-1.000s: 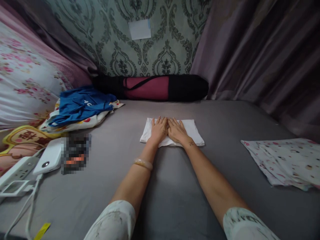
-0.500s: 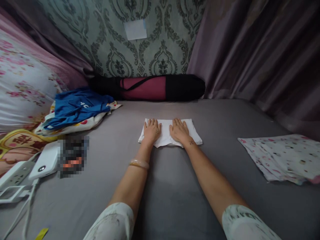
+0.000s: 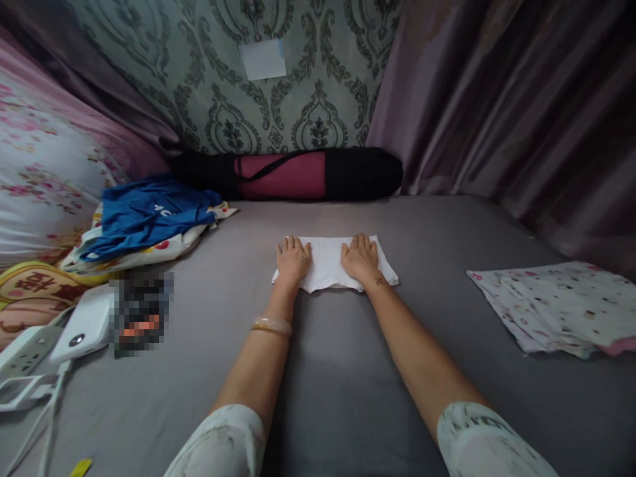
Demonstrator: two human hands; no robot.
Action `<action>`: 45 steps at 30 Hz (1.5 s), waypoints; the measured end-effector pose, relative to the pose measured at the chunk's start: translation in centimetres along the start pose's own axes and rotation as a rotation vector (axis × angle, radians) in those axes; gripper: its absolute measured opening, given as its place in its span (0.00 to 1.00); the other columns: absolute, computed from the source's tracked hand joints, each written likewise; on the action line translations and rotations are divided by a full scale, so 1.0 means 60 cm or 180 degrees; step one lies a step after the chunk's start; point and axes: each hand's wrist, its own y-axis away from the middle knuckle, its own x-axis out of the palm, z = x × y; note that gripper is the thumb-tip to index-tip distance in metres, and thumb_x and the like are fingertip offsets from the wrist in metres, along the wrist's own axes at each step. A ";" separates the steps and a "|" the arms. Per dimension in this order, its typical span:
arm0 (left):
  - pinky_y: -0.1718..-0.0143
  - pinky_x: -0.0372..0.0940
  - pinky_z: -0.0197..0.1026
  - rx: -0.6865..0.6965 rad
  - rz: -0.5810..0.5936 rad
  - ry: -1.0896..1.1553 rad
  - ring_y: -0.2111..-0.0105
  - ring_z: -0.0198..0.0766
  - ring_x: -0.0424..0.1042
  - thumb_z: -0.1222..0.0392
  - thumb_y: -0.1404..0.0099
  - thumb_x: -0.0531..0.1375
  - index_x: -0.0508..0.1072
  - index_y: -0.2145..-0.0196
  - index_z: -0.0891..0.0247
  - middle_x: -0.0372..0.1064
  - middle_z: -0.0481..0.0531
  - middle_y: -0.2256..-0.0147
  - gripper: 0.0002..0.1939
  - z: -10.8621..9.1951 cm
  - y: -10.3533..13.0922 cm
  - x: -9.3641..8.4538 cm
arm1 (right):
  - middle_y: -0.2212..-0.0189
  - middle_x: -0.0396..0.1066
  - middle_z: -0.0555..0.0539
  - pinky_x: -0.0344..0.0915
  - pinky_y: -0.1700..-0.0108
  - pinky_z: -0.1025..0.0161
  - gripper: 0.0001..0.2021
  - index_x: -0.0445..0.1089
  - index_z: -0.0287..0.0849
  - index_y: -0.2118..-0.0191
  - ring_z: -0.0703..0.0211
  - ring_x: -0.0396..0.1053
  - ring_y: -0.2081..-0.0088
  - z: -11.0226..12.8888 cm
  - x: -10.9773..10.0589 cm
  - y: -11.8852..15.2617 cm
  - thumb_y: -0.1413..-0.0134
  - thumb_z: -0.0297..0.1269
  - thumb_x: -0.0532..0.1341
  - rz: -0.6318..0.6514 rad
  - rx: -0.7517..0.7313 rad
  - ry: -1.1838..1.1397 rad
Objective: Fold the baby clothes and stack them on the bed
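Observation:
A white folded cloth point(image 3: 325, 262) lies flat on the grey bed sheet point(image 3: 338, 358) in front of me. My left hand point(image 3: 293, 258) rests palm down on its left end, fingers stretched out. On the right end, my right hand point(image 3: 362, 257) lies flat in the same way, its fingers slightly apart. The cloth's middle shows between my two hands, and its near edge is a little wavy. Neither hand grips the fabric. A pale bangle point(image 3: 271, 325) circles my left forearm.
Folded patterned fabric point(image 3: 561, 308) lies at the right. At the left are a blue garment point(image 3: 149, 215), a white power bank point(image 3: 84, 328) with cables, and a power strip point(image 3: 30, 351). A long black and red bag point(image 3: 281, 177) lies along the wall.
My hands have slid farther apart on the white cloth, the left toward its left edge and the right toward its right edge. The whole view has shifted slightly.

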 end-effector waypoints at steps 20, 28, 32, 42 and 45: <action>0.37 0.43 0.62 -0.0008 0.0163 0.0362 0.34 0.52 0.48 0.52 0.29 0.40 0.57 0.37 0.68 0.50 0.62 0.35 0.29 0.026 0.014 -0.024 | 0.35 0.50 0.31 0.43 0.35 0.49 0.32 0.54 0.25 0.36 0.43 0.45 0.33 -0.050 -0.015 -0.010 0.34 0.44 0.37 0.0095 0.0179 -0.0337; 0.37 0.44 0.63 0.0016 0.0128 0.0679 0.34 0.53 0.48 0.57 0.30 0.46 0.59 0.39 0.70 0.55 0.66 0.37 0.25 0.044 0.012 -0.034 | 0.32 0.42 0.35 0.38 0.33 0.52 0.33 0.47 0.26 0.33 0.48 0.37 0.31 -0.085 -0.023 0.023 0.34 0.48 0.37 0.0378 -0.0325 -0.0087; 0.38 0.49 0.61 -0.0032 0.0149 0.0771 0.35 0.52 0.51 0.59 0.30 0.47 0.61 0.40 0.68 0.57 0.67 0.38 0.23 0.055 0.009 -0.028 | 0.32 0.41 0.34 0.39 0.33 0.55 0.33 0.47 0.25 0.33 0.49 0.37 0.31 -0.090 -0.016 0.027 0.33 0.47 0.38 0.0505 -0.0317 -0.0049; 0.43 0.60 0.48 -0.0228 0.0112 0.1281 0.43 0.47 0.65 0.61 0.32 0.49 0.62 0.40 0.66 0.66 0.65 0.44 0.24 0.082 -0.013 -0.024 | 0.31 0.43 0.38 0.34 0.33 0.48 0.31 0.48 0.31 0.32 0.49 0.38 0.31 0.002 -0.030 0.047 0.34 0.46 0.38 0.0362 -0.0700 -0.0007; 0.44 0.61 0.47 -0.0347 0.0080 0.1507 0.43 0.46 0.66 0.61 0.32 0.49 0.62 0.40 0.67 0.67 0.64 0.44 0.24 0.087 -0.013 -0.027 | 0.32 0.44 0.38 0.35 0.33 0.47 0.32 0.48 0.31 0.32 0.48 0.38 0.31 0.012 -0.016 0.049 0.34 0.46 0.39 0.0493 -0.0744 -0.0005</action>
